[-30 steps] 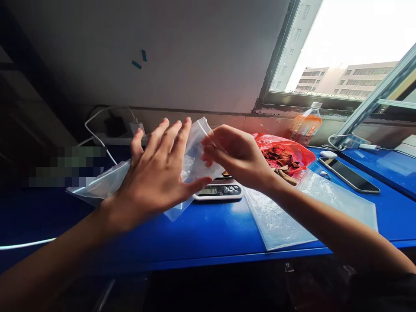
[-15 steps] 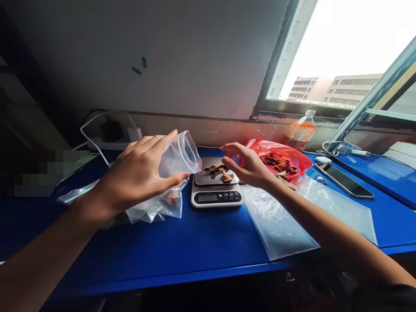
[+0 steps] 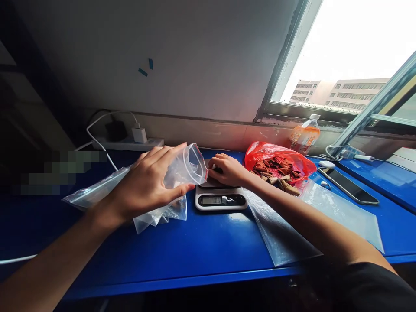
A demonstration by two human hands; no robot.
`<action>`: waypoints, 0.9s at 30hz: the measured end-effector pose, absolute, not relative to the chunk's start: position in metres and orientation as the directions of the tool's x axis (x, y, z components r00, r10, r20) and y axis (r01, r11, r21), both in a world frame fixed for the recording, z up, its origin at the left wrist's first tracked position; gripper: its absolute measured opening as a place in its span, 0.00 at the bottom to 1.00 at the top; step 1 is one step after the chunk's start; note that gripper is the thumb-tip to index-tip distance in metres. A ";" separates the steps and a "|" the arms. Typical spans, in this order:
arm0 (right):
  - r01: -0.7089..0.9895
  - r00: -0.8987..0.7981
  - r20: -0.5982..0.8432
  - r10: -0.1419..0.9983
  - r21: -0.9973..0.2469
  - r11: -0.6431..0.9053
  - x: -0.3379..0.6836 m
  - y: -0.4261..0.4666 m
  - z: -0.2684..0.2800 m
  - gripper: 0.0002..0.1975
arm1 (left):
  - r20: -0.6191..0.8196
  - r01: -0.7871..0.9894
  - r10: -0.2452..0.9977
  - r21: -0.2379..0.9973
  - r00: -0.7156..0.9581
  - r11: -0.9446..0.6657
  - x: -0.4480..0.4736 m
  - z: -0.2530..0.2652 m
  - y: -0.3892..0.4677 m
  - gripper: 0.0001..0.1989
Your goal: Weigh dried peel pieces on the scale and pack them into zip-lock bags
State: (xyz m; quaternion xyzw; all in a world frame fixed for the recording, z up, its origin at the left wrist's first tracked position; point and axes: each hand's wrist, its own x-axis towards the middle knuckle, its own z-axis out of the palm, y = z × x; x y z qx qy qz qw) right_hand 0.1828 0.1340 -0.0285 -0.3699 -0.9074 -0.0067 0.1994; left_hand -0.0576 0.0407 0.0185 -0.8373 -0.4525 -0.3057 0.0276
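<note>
Left hand [image 3: 147, 186] clamped on 1 clear zip bag [image 3: 182, 171], which sticks out to the hand's right, mouth open. Loose bags [image 3: 160, 216] underneath, overlapping, count unclear. 1 scale [image 3: 221, 201] next. Right hand [image 3: 229, 170] over its far part, fingers curled, can't tell if gripping. 1 red bag [image 3: 258, 151], dried pieces [image 3: 279, 167] uncountable. 1 bottle [image 3: 305, 136], 1 phone [image 3: 349, 185].

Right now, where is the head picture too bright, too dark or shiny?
Head view: upper window blown out to white; head view: nearly black below the blue table; head view: pale glare on the table in front of the scale.
</note>
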 end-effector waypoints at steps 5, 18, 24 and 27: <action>0.753 -0.609 0.349 0.712 -0.027 0.658 0.178 0.128 -0.023 0.18 | 0.539 0.757 0.738 0.255 0.406 -0.602 -0.056 0.019 0.040 0.38; 0.799 -0.514 0.379 0.770 -0.115 0.590 0.172 0.136 -0.020 0.22 | 0.507 0.782 0.747 0.204 0.431 -0.589 -0.056 0.018 0.041 0.37; 0.563 -0.340 0.474 0.813 -0.589 0.579 0.179 0.150 -0.011 0.28 | 0.485 0.774 0.765 0.245 0.424 -0.584 -0.056 0.016 0.041 0.39; 0.294 -0.276 0.475 0.836 -0.786 0.544 0.176 0.143 0.011 0.32 | 0.464 0.749 0.797 0.346 0.386 -0.565 -0.051 0.014 0.037 0.42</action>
